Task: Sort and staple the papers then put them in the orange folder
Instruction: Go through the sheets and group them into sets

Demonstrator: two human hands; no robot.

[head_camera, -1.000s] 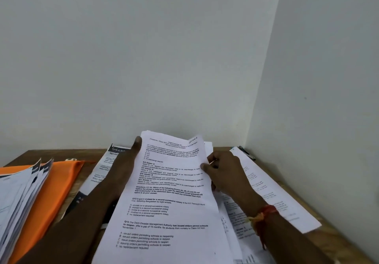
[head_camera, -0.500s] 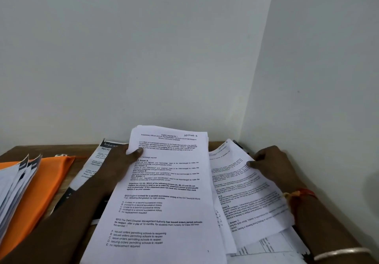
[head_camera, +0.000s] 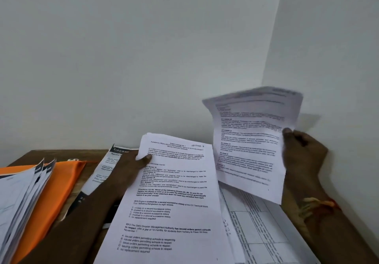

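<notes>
Gripping the question paper point(head_camera: 170, 202) at ten o'clock is the left hand point(head_camera: 131, 169); the right hand point(head_camera: 303, 155) pinches a blurred sheet point(head_camera: 248, 144) at its three o'clock edge.

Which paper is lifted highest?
The blurry white printed sheet pinched by the right hand; it is raised upright, while the white question sheet in the left hand lies lower.

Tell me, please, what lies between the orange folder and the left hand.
In the head view, a black-headed leaflet lies there on the table.
</notes>
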